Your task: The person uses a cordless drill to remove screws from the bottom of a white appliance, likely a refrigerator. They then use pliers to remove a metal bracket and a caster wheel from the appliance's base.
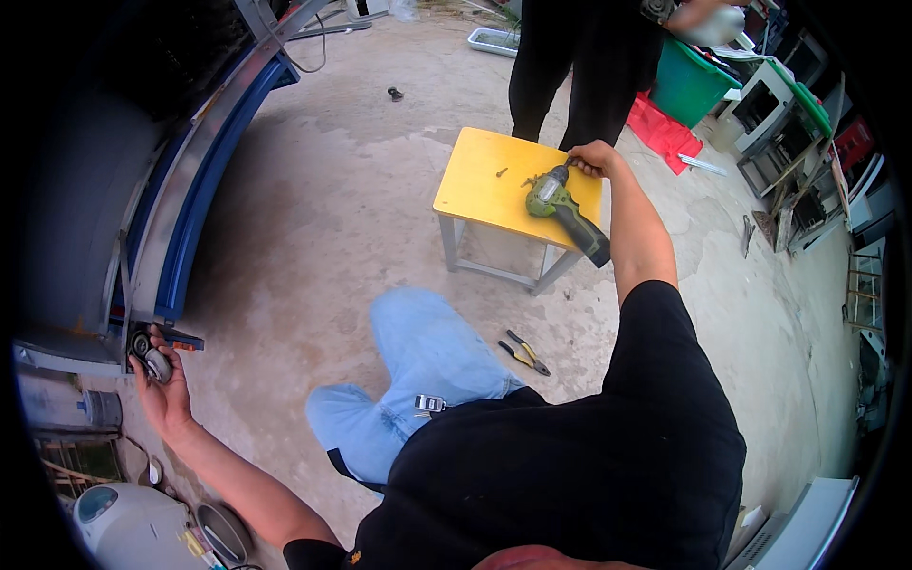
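Far out to the left, my left hand [167,399] grips a caster wheel [157,363] against the lower corner of a blue and grey metal frame [180,214]. My right hand [596,159] reaches to the far right edge of a yellow-topped stool [480,185]. Its fingers are pinched together by the nose of a green and black cordless drill [549,197]; what they hold is too small to make out. The drill lies on its side, battery end toward me. Beside it on the stool top is a small screw [502,172], with more small hardware against the drill.
Yellow-handled pliers [524,353] lie on the concrete floor near my knee. Another person [589,66] in black trousers stands just behind the stool. A green tub [686,84] and red cloth [663,131] are at back right. A small dark object [395,94] lies farther off.
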### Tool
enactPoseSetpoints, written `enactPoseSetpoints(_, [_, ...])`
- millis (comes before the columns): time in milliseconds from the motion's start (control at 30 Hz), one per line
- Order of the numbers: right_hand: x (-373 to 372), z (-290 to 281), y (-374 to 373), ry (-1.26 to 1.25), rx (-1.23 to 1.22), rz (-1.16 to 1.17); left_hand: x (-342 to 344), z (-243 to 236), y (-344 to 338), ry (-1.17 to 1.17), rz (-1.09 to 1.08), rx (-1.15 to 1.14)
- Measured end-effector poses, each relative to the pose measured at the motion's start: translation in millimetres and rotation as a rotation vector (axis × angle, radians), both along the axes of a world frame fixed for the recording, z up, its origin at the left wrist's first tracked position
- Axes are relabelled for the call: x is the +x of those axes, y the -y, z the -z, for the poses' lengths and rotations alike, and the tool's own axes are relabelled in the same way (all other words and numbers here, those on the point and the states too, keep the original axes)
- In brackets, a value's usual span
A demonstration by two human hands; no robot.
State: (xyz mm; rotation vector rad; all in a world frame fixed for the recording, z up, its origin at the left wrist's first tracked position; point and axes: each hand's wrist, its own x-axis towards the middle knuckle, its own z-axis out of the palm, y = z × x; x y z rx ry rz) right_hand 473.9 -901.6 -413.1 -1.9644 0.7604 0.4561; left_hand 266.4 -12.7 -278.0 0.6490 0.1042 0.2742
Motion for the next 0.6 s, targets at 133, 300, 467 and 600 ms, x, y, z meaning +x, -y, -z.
enactPoseSetpoints(133, [1.2, 2.1, -2.3, 0.003, 0.018, 0.049, 2.9, 1.5, -1.8, -0.002, 0.007, -0.03])
enactPoseSetpoints(300, [-8.0, 2.8, -5.7, 0.064, 0.03, 0.091, 4.0, 3.0, -2.6, -0.004, 0.008, -0.049])
enactPoseSetpoints(467, [-8.5, 10.5, -9.5, 0.112, 0.028, 0.122, -0.3, 4.9, -9.5, -0.005, 0.002, -0.022])
enactPoseSetpoints(600, [-22.5, 19.2, -1.3, 0.173, -0.009, 0.241, 4.2, 6.3, -5.7, 0.01, 0.017, 0.001])
